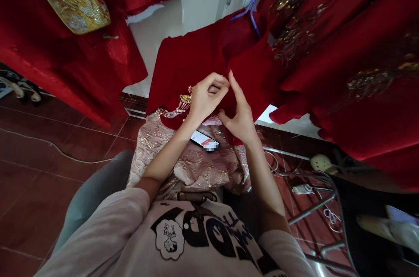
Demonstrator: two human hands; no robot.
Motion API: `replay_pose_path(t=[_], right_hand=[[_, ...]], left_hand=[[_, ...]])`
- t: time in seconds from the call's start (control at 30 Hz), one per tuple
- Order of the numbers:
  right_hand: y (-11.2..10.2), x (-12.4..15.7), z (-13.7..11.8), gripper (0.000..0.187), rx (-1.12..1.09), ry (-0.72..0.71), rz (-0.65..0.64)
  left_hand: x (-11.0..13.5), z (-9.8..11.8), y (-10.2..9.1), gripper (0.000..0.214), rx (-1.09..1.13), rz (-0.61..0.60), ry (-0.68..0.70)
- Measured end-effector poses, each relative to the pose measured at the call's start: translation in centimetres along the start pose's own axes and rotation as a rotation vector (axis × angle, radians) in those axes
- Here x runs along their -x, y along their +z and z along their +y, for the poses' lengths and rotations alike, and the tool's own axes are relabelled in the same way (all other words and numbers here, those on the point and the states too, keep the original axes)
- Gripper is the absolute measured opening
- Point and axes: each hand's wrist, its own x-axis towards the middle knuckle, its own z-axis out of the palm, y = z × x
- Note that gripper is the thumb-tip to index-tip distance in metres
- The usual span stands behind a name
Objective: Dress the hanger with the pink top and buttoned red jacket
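A dark red velvet garment [189,58] hangs in front of me on a purple hanger [252,8], its lower part reaching my lap. Over it, my left hand [209,96] is closed in a pinch. Whatever its fingertips hold, if anything, is too small to make out. Close beside it, my right hand [240,115] has its index finger stretched up towards the left fingertips and its thumb held apart. A gold and pearl beaded trim [183,103] shows on the garment by my left hand. Below my hands, a phone [204,139] with a lit screen lies on pink brocade fabric [193,165].
Red garments with gold embroidery [81,2] hang on the left, and more red embroidered garments [330,50] hang on the right. A black chair [369,207] with metal legs stands at the lower right. A white cable [55,145] and a plug [301,189] lie on the tiled floor.
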Motion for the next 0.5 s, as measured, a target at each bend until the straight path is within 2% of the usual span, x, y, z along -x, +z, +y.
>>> replay_pose_path(t=[0.07,0.17,0.23,0.3,0.4,0.43,0.5], right_hand=[[0.2,0.5,0.0,0.094,0.042,0.024,0.013],[-0.5,1.1,1.5,0.094,0.049,0.139,0.065],[-1.7,1.3,3.0,0.087,0.019,0.197,0.106],[-3.0,1.5,4.0,0.079,-0.039,0.231,0.116],[-4.4,1.4,3.5,0.075,-0.162,0.265,0.075],[-4.7,1.3,2.9,0.075,-0.208,0.266,0.04],[-4.9,1.3,1.2,0.076,-0.294,0.249,-0.086]], left_hand=[[-0.2,-0.7,-0.3,0.011,0.049,-0.023,-0.009],[-0.5,-1.5,-1.3,0.006,0.094,-0.092,-0.021],[-0.6,-1.9,-2.0,0.007,0.115,-0.15,-0.093],[-0.8,-2.0,-2.5,0.022,0.155,-0.187,-0.229],[-0.8,-2.1,-2.4,0.047,0.235,-0.205,-0.437],[-0.8,-2.1,-2.2,0.052,0.234,-0.216,-0.464],[-0.7,-2.2,-1.9,0.054,0.107,-0.202,-0.372]])
